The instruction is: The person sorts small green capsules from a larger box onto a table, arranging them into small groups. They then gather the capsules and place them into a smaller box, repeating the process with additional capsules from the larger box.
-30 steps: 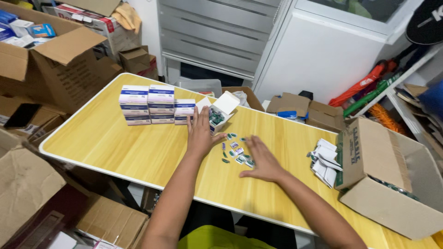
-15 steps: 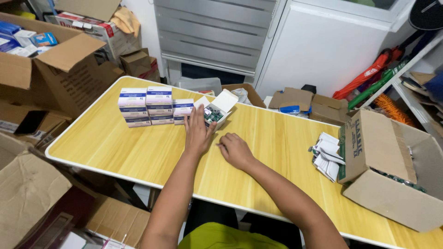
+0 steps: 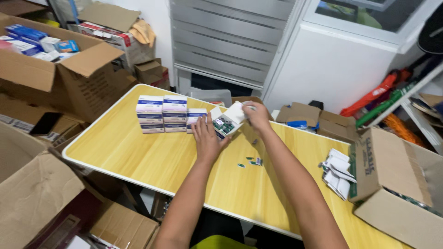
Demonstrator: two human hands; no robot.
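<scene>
my left hand [image 3: 206,139] steadies the open box [image 3: 226,122], right hand [image 3: 256,115] seemingly pinching its flap; tip it and packets spill.

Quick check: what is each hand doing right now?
Left hand: open, fingers spread, resting against the small white box.
Right hand: closed on the box's far end, at its open flap.

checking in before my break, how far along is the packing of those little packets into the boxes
Done: closed white-and-blue boxes stand stacked on the table. In hand: the left hand steadies an open white box holding small packets, and the right hand is at its flap. Left: a few loose packets on the tabletop, plus folded leaflets.
</scene>
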